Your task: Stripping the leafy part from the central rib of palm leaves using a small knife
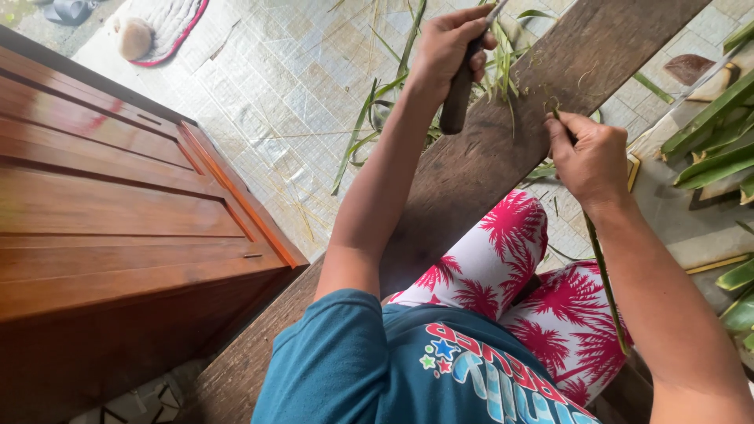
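A: Head view, nearest first: two knees in white cloth with red palm prints (pixel 503 259), straddling a long dark wooden plank (pixel 471 165) that runs away to the far right.

B: And the hands?

A: The right hand (pixel 591 161) is clenched on a long narrow green leaf strip (pixel 605 275), pinching its far end against the plank; the strip trails back near, past the right knee. The left hand (pixel 448 47), farther off, is wrapped tight round the dark wooden handle of a knife (pixel 459 90), whose blade tip leaves the frame at the top.

B: How would one do this well?

A: My judgement: keep the strip pressed flat and taut on the plank, and draw the blade away from the holding fingers with light, even strokes.

B: Textures?

A: The plank is rough, scored, with thin curled green shavings (pixel 550 98) on it. Beyond lie slim cut leaves (pixel 369 126) on a pale woven mat (pixel 283 86); broad glossy leaves (pixel 711 149) sit far right, a polished reddish cabinet (pixel 118 204) left.
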